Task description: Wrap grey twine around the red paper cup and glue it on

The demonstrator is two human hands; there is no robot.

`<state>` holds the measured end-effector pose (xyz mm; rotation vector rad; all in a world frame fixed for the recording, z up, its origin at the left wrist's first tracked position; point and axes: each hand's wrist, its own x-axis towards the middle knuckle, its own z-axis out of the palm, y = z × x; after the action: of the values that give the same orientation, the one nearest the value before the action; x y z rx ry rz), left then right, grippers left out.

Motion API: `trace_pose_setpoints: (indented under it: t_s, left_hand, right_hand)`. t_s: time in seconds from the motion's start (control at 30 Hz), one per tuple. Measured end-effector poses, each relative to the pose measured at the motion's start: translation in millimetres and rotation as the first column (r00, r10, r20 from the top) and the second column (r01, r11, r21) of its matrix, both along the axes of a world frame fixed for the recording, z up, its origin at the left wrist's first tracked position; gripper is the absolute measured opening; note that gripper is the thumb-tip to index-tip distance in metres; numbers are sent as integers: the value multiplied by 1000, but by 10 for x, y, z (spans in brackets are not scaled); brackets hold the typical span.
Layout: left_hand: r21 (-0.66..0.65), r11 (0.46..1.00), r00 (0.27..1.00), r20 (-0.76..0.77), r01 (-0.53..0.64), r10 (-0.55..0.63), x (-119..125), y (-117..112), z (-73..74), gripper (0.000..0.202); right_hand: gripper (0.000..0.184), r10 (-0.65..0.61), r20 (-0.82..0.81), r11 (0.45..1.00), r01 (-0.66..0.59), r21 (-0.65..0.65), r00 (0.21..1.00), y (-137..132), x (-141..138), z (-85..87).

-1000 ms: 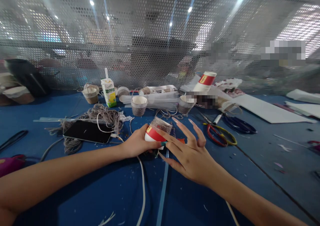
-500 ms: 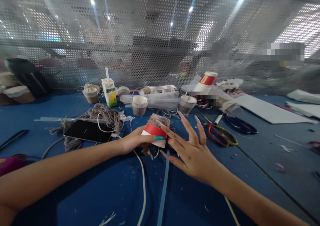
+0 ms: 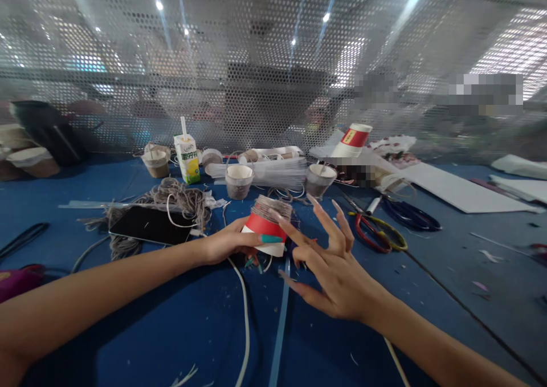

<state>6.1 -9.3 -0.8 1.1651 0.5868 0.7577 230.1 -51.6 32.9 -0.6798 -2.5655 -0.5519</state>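
1. Item: paper cup (image 3: 265,227), red w/ white band, approx. mid-table (image 3: 171,330), well clear of all edges. It stands mouth-down, tilted slightly. Cannot tell if it touches the surface.
2. Upper part of the cup carries a grey cord winding (image 3: 271,207), in tight turns.
3. Left hand (image 3: 226,243): closed round the cup from its left side, thumb (image 3: 267,239) laid across the front over the white band, other fingers curled beneath and behind.
4. Right hand (image 3: 337,273): fingers spread wide, holding nothing. Index fingertip (image 3: 277,219) rests on the cup's right flank just below the winding; the rest fan out clear of it.
5. Handling (judgement): light, thin-walled, crushes easily. The cord gives a rough, non-slip zone; the printed wall is smoother. Best hold is low on the wall nr. the rim, where it is stiffest, w/ gentle pressure. Loose turns could slide off the narrow end.
6. Surroundings:
   - phone (image 3: 149,225) and loose cord heap (image 3: 171,196) toward the left edge
   - scissors (image 3: 376,232) to the right
   - drink carton (image 3: 187,158) and further cups (image 3: 238,180) along the far edge
   - white cable (image 3: 245,318) and blue strip (image 3: 280,324) running to the near edge
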Motion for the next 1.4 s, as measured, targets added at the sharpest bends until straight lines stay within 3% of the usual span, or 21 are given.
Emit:
trace_pose_setpoints:
  t_s: [0.1, 0.3, 0.47, 0.57, 0.83, 1.13, 1.4]
  left_hand:
    - [5, 1000, 1000, 6, 19, -19, -12, 5, -7, 56]
    - [-66, 997, 993, 112, 34, -27, -28, 16, -9, 48]
    - [-57, 991, 979, 169, 125, -114, -54, 49, -33, 51]
    - [-46, 991, 982, 149, 122, -114, -66, 52, -28, 55]
    - [-26, 995, 991, 102, 92, -89, -53, 8, 49, 53]
    - [-60, 993, 985, 145, 101, -92, -71, 35, -12, 55]
    - [-57, 990, 980, 158, 128, -117, -85, 41, -12, 44]
  right_hand:
    - [12, 4, 22, 1000, -4, 0, 1000, -13, -8, 3]
    - [18, -104, -21, 993, 103, -49, 994, 10, -1, 4]
    - [26, -73, -44, 978, 63, -197, 996, 16, -12, 4]
    - [27, -48, -36, 971, 38, -234, 998, -8, -35, 17]
    - [23, -45, -35, 968, 35, -248, 998, -73, -46, 36]
    - [28, 44, 44, 983, -35, -182, 998, -120, -65, -14]
    - [40, -36, 44, 974, 45, -224, 998, -117, -100, -17]
